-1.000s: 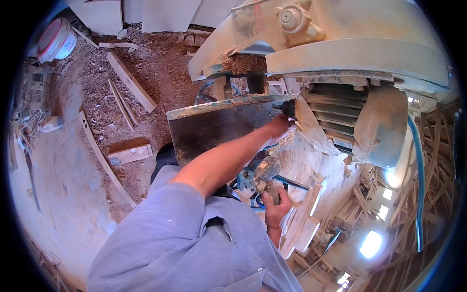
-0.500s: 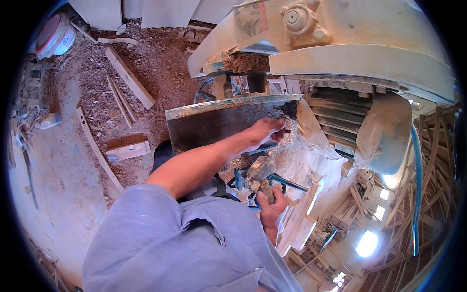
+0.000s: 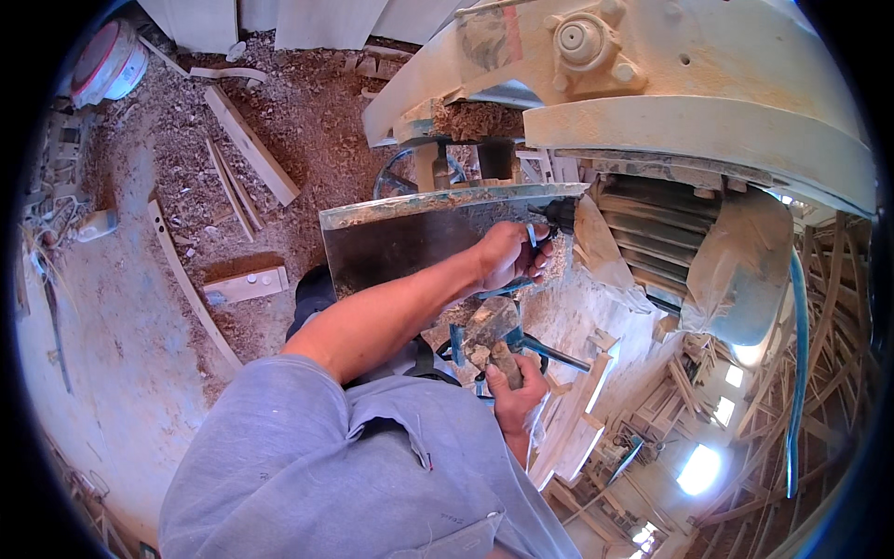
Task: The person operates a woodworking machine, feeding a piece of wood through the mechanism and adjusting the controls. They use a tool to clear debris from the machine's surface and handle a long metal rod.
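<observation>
My left hand (image 3: 504,255) is closed at the right end of the machine's dark metal table (image 3: 400,244), by the dark drill chuck (image 3: 559,214). A small bluish glint shows between its fingers, but what they hold is partly hidden. Lower down, my right hand (image 3: 520,396) grips a dusty, short-handled tool (image 3: 494,337) with a broad, flat, greyish head; its exact kind is unclear. The head points up and away from me, below the table's near edge.
Beyond the table rises a large cream machine body (image 3: 689,56), its ribbed motor (image 3: 652,224) at right. A blue hose (image 3: 796,373) hangs there. Wood boards (image 3: 250,144) and a curved strip (image 3: 186,279) lie on the shaving-strewn floor at left; planks (image 3: 573,410) stand right of my right hand.
My left hand has turned and shifted slightly beside the chuck, and a bluish glint now shows at its fingers. My right hand keeps its hold on the tool, nearly still.
</observation>
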